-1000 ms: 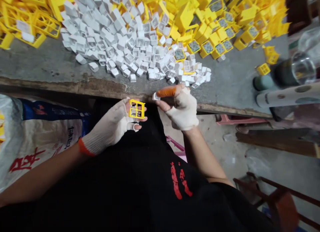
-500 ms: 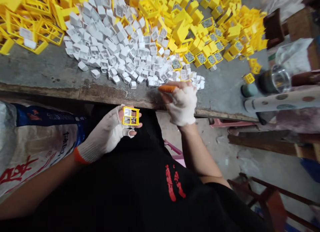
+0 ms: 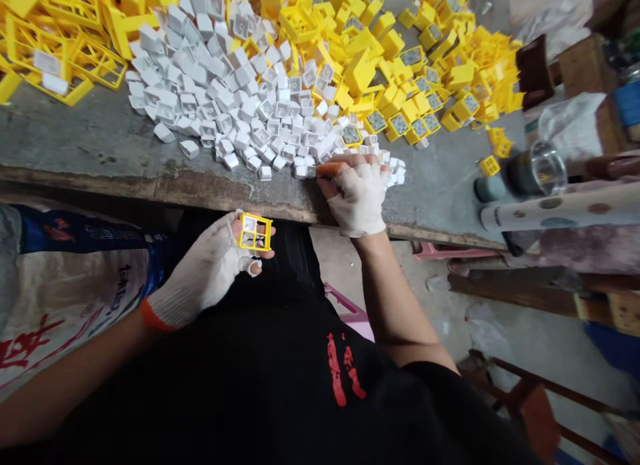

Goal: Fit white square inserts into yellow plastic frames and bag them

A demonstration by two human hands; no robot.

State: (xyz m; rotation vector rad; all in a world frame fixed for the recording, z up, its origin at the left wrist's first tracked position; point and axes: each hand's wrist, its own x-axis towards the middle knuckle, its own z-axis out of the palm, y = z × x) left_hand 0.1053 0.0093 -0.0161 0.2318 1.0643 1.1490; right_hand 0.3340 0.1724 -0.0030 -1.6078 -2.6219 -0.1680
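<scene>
My left hand (image 3: 215, 261), in a white glove with bare fingertips, holds a small yellow frame (image 3: 256, 232) just below the table edge. Crossbars divide this frame into windows, and a white cap-like piece (image 3: 249, 223) sits in its upper left one. My right hand (image 3: 359, 197), gloved the same way, is bent over the near right end of a heap of small white plastic caps (image 3: 240, 98). Its fingers are curled down at the caps, and what is between them is hidden. Something orange (image 3: 330, 168), like a finger cover, shows at its index finger.
Yellow plastic housings (image 3: 390, 78), several with grey inserts, are piled behind and right of the caps. Larger yellow frames (image 3: 65, 45) lie at the left. A clear cup (image 3: 547, 168) and a white cylinder (image 3: 545, 215) are at the right. A printed sack (image 3: 100, 258) stands at lower left.
My right hand has shifted slightly up, further over the white caps. My left hand keeps the yellow frame in about the same place. The whole view has slid a little.
</scene>
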